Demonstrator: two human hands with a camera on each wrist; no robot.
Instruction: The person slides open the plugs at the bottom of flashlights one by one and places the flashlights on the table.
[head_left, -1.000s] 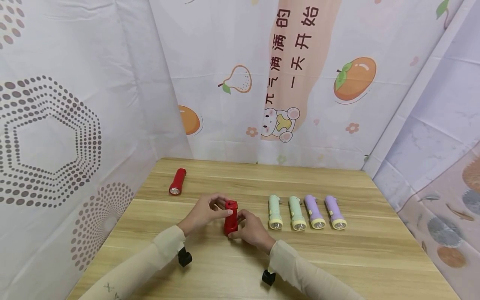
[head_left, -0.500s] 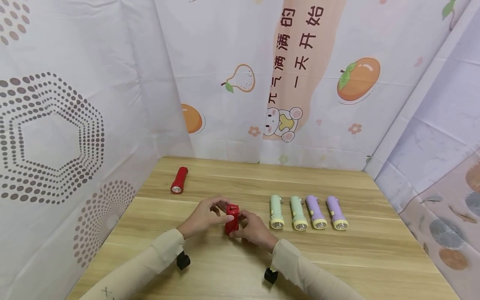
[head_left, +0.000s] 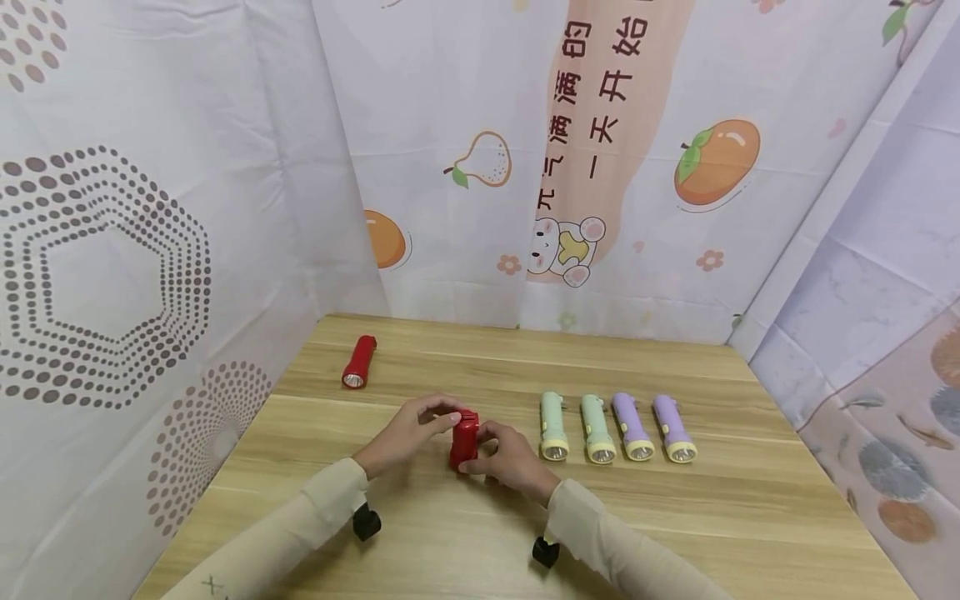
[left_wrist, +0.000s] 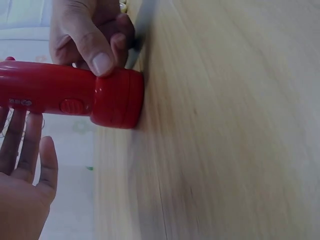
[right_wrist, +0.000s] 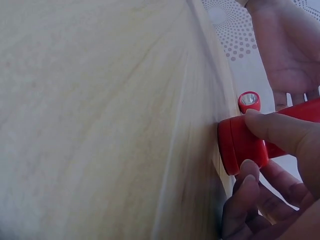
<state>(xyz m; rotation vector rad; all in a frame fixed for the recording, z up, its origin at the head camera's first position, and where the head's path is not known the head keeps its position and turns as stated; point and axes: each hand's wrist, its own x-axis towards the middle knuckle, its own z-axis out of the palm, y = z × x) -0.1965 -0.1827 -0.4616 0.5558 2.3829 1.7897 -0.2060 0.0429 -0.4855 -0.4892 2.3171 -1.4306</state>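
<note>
A red flashlight stands upright on the table, its wide lamp end down, between both hands. Around its upper end, the left hand holds it, thumb at the top edge; in the left wrist view that hand's fingers lie along the barrel near a slide switch. Low on the same flashlight, the right hand grips the lamp end between thumb and fingers, plain in the right wrist view, where the thumb presses the red head. The lens faces the tabletop and is hidden.
Another red flashlight lies at the back left of the wooden table. To the right lie two green flashlights and two purple flashlights in a row, lenses toward the person. Printed curtains enclose the table.
The left thumb has shifted from the side of the red flashlight up to its top edge. The right hand keeps its grip. The head view has turned slightly.
</note>
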